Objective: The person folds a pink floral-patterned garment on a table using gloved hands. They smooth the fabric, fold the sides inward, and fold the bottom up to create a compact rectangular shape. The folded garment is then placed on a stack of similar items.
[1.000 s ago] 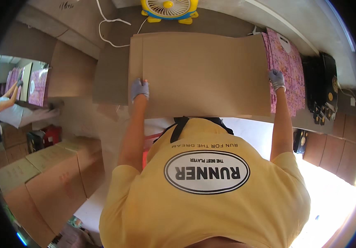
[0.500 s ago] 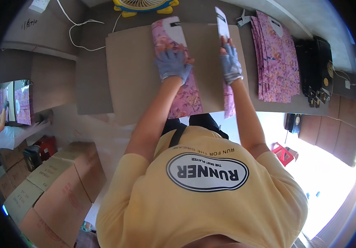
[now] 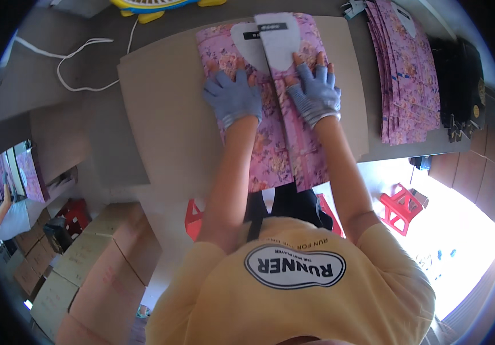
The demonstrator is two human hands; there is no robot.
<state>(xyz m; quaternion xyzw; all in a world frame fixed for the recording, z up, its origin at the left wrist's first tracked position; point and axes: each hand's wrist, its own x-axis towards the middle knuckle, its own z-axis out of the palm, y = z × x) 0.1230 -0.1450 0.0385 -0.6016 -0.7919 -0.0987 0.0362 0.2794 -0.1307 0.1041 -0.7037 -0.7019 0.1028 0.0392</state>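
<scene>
Left hand has free cardboard leftward; floral stack blocks right.

2 bare forearms stretched forward, left hand palm down, splayed, right hand likewise

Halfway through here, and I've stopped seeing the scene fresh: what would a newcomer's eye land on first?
Probably the overlapping pink floral panels near the centre, with the gloved left hand and right hand spread flat on them over a brown sheet. Next, likely the matching floral stack to their right. Bright accents follow: a red stool at lower right and the yellow-and-blue fan cut off by the top edge.
</scene>
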